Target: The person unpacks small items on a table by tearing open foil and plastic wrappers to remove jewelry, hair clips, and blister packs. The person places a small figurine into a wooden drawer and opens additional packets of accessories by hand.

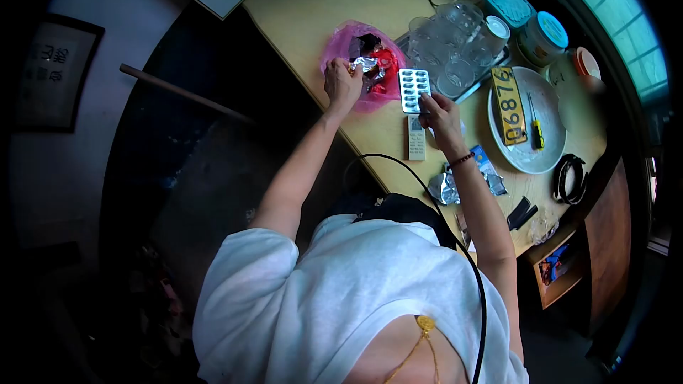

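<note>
My right hand [442,115] pinches a blister pack of dark capsules [413,89] by its lower right corner, tilted slightly over the table. With closed fingers, my left hand [342,85] holds a crumpled piece of silver foil [364,64] at the mouth of a pink plastic bag [333,41]. Red and dark wrappers lie inside that bag; its bottom is out of sight. Just below the blister pack lies a pale remote control [416,141]. More silver foil packaging [446,188] rests beneath my right forearm.
A tray with several upturned glasses [455,46] stands behind the blister pack. To the right, a metal basin [544,160] carries a yellow number plate [508,107] and a screwdriver [537,131]. Lidded jars [544,35] line the window side. A black cable [427,186] crosses in front of me.
</note>
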Tool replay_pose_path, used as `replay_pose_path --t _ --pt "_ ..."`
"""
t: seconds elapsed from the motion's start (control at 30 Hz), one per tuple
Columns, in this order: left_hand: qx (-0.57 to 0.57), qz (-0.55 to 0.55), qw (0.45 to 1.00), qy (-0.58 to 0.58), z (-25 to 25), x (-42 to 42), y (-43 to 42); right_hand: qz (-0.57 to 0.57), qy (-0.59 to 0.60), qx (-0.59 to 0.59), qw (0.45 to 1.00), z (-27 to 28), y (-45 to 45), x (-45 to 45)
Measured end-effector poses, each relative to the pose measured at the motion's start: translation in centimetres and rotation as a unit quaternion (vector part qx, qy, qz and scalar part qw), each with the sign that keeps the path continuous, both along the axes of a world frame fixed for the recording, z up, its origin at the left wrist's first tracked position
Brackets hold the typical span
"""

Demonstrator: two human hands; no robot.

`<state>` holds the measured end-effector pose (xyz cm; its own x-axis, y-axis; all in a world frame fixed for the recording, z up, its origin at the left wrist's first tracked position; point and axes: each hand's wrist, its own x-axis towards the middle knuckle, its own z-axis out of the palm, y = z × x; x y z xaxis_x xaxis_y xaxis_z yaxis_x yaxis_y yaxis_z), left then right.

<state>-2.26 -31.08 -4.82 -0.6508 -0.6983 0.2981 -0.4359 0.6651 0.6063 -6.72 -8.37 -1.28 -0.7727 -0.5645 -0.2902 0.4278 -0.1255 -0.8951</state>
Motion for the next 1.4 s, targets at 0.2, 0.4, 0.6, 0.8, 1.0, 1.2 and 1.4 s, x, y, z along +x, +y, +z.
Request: replay_pose_path --t 0.2,0.4,0.6,0.8,1.0,1.2,1.4 --pt "-0.103 0.065 0.982 -0.145 -1.9 -4.4 -6.2 0.046 0.044 0.080 0.995 -1.5 -10.7 -4.4" --pt "0.002 -0.081 0.996 0.048 0.8 -4.4 -10.4 0.040 0.092 0.197 0.975 -4.7 -17.9 -7.1" --pt "0.059 -0.139 0.985 0.083 3.3 -5.2 -12.2 0.079 0.116 0.158 0.977 -5.8 -22.1 -8.9" --pt "0.210 -0.177 0.955 0.117 2.2 -5.9 -13.5 0.151 0.450 0.427 0.770 -6.4 -20.8 -7.2" --pt "0.109 -0.175 0.975 0.087 2.0 -5.9 -13.0 0.183 0.511 0.579 0.608 -7.4 -18.2 -2.1" --pt "0.028 -0.268 0.963 -0.015 -2.2 -5.5 -10.1 0.199 0.482 0.543 0.658 -7.1 -17.2 -3.9" --pt "0.016 -0.242 0.963 -0.118 -6.4 -6.1 -11.0 0.105 0.536 0.383 0.745 -9.6 -14.1 -5.8"
